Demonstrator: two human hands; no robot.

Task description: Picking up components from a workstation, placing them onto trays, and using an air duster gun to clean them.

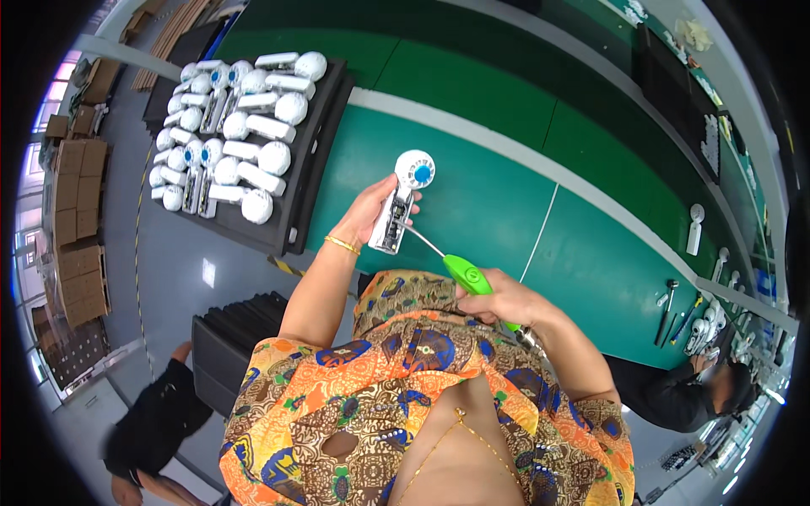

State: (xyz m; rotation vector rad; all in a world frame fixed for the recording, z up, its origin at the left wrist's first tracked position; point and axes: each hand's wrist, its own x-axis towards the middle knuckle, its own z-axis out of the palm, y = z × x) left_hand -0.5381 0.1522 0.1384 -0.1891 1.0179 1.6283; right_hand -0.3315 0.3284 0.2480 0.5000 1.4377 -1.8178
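My left hand grips a white handheld fan with a round head and a blue centre; its handle body is open on one side. My right hand holds a green-handled screwdriver, and the thin metal shaft reaches up-left to the fan's open handle. Both are held above a green conveyor belt. A gold bangle sits on my left wrist.
A black tray at the left carries several white fans in rows. More fans and hand tools lie at the right of the belt, where another person works. A stack of black trays stands below; cardboard boxes line the far left.
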